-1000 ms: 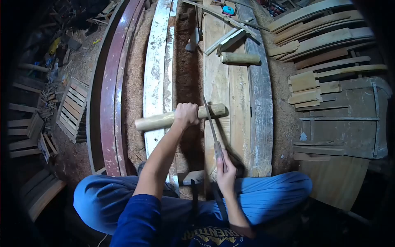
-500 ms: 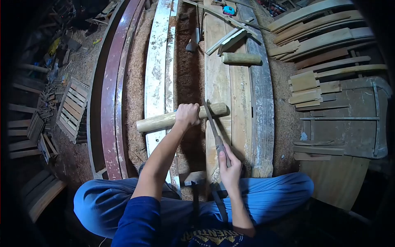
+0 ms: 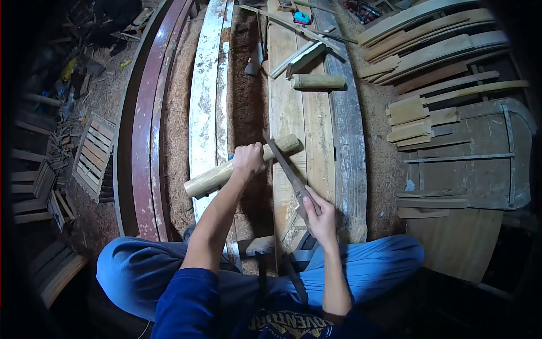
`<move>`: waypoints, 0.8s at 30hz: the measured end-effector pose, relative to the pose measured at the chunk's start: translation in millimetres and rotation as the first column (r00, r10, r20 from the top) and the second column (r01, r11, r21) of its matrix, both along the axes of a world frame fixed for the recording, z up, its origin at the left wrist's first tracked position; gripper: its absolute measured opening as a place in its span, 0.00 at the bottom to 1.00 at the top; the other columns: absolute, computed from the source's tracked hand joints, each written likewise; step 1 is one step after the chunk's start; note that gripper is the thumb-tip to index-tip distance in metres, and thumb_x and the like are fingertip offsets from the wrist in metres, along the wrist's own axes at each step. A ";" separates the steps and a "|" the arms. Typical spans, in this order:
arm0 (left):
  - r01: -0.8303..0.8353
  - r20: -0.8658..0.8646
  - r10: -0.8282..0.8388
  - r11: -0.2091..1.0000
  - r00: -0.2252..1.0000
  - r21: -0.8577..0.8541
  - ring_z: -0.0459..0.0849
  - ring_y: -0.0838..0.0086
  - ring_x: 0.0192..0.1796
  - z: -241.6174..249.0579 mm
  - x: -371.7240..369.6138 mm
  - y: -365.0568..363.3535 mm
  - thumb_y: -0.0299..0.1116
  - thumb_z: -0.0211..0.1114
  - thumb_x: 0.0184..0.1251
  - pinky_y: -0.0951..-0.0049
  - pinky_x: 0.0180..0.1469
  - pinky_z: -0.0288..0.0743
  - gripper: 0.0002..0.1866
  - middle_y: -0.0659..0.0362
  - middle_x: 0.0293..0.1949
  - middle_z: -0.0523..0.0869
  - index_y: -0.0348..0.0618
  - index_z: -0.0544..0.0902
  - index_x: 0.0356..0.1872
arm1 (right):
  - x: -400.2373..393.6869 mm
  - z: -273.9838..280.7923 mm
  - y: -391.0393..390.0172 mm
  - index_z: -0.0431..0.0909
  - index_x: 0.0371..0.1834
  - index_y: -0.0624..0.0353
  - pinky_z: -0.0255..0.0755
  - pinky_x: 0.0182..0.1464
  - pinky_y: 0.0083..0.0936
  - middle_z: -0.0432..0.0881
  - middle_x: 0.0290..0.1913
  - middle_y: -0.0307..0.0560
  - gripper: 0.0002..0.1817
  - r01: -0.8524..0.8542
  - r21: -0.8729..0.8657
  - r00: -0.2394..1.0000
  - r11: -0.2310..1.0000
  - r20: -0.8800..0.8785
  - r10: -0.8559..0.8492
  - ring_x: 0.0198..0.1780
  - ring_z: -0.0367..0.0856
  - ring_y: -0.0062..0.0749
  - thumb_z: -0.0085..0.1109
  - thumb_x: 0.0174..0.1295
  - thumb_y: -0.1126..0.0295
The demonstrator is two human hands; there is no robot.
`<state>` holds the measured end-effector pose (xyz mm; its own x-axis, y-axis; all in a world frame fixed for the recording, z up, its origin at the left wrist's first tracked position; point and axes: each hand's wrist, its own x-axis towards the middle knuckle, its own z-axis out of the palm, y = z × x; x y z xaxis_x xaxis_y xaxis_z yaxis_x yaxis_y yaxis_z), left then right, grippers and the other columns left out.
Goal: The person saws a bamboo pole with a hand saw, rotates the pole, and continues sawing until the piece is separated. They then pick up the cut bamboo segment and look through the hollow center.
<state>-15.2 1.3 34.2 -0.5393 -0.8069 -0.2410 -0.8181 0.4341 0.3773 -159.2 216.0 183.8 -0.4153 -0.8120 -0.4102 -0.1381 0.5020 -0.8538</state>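
A pale round length of wood (image 3: 214, 178) lies slantwise across the white-painted beam and the planks. My left hand (image 3: 248, 160) is closed over it from above, a little right of its middle. In my right hand (image 3: 320, 220), fingers wrapped round its handle, is what looks like a handsaw (image 3: 282, 164) with a long, dark, narrow blade. The blade crosses the wood just right of my left hand, its tip pointing away from me. Whether the edge has cut in cannot be made out. A shorter piece of the same round wood (image 3: 319, 82) lies farther up the planks.
Pale planks (image 3: 285, 113) and a white-painted beam (image 3: 206, 101) run away from me with a gap between them. Wood strips (image 3: 307, 56) and a teal tape-measure-like item (image 3: 301, 18) lie at the far end. Stacked boards (image 3: 435, 48) stand right, a maroon beam (image 3: 148, 124) left.
The round wood has turned slightly, its right end swinging away from me. The saw slants more, with my right hand lower and farther right. The whole view has shifted slightly.
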 end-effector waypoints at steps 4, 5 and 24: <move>0.029 0.028 -0.030 0.999 0.999 0.024 0.92 0.48 0.41 2.8 -0.5 -5.3 0.47 0.79 0.49 0.52 0.45 0.86 0.25 0.41 0.36 0.91 0.38 0.86 0.42 | 40.6 -71.5 32.1 0.77 0.70 0.68 0.78 0.59 0.28 0.90 0.55 0.56 0.23 0.113 -0.289 0.984 0.951 -0.097 -0.146 0.56 0.87 0.30 0.60 0.77 0.67; 0.038 0.026 -0.039 0.998 0.999 0.059 0.92 0.48 0.41 7.9 -0.5 -10.6 0.49 0.80 0.49 0.51 0.45 0.86 0.26 0.41 0.36 0.91 0.38 0.86 0.42 | 53.8 -70.2 34.1 0.77 0.71 0.67 0.78 0.59 0.28 0.90 0.55 0.56 0.24 0.087 -0.236 0.971 0.968 -0.199 -0.136 0.56 0.87 0.28 0.62 0.76 0.67; 0.028 -0.083 -0.034 0.997 0.996 -0.067 0.89 0.49 0.40 -8.3 34.2 6.6 0.51 0.79 0.52 0.50 0.42 0.82 0.30 0.49 0.40 0.88 0.45 0.75 0.48 | 60.0 -52.2 11.1 0.73 0.73 0.72 0.72 0.68 0.26 0.85 0.64 0.57 0.25 0.092 -0.242 0.996 0.966 0.021 -0.090 0.64 0.82 0.30 0.58 0.78 0.67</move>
